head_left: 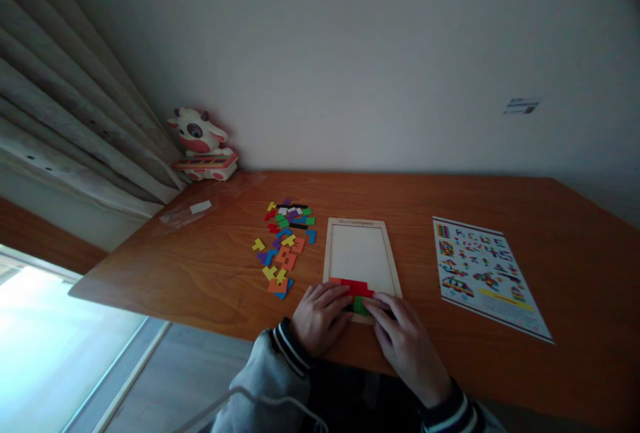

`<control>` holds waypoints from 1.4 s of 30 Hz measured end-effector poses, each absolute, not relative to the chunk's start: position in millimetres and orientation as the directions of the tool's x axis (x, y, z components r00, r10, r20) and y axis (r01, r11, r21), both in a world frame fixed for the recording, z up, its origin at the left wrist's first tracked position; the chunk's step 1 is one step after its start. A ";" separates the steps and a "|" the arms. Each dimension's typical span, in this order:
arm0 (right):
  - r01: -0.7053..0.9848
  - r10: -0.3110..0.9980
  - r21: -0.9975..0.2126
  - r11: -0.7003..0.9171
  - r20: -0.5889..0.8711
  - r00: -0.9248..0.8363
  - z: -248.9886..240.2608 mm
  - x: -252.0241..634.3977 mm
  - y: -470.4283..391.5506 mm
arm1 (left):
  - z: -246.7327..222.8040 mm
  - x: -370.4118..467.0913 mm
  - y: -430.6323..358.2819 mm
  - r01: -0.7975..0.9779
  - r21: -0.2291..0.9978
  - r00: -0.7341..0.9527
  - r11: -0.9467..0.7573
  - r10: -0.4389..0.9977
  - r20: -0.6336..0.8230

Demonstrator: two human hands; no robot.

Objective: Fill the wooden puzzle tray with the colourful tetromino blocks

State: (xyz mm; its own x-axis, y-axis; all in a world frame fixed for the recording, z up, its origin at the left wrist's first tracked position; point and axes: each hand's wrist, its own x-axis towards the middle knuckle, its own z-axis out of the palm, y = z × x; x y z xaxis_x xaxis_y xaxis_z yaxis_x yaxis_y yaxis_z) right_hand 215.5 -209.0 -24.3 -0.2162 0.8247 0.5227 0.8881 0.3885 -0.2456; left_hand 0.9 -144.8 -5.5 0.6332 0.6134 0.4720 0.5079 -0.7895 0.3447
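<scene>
Fingers [384, 317], right hand [407, 336]: parted, at green piece [360, 306]; left hand [319, 318]: close together, hold unclear. Red piece [356, 288]: adjoining; both in tray [345, 222], near end. Sound handling: left steadies, right presses flat, edges flush.

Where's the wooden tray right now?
Head view, just right of centre: the wooden tray lies on the table between the loose pieces on its left and the printed sheet, with the left hand and right hand at its near end.
</scene>
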 end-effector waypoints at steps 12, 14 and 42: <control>0.808 0.755 -0.241 0.537 0.565 -0.333 -11.5 210.2 -209.4 | -4.4 2.5 -144.8 0.505 0.344 0.632 -0.791 0.611 0.478; 0.812 0.755 -0.237 0.534 0.566 -0.331 -13.0 211.4 -208.2 | -3.9 2.4 -145.0 0.507 0.333 0.632 -0.795 0.606 0.483; 0.820 0.811 -0.274 0.503 0.477 -0.338 -17.9 219.5 -200.8 | -8.0 3.2 -145.4 0.501 0.296 0.607 -0.813 0.574 0.549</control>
State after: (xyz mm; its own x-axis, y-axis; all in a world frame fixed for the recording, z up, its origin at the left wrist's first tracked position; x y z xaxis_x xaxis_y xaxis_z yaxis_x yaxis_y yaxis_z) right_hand 219.5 -200.8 -17.9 -0.3382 0.8109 0.4775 0.8196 0.5032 -0.2740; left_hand 3.2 -145.4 -8.0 0.6070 0.5742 0.5494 0.5008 -0.8132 0.2965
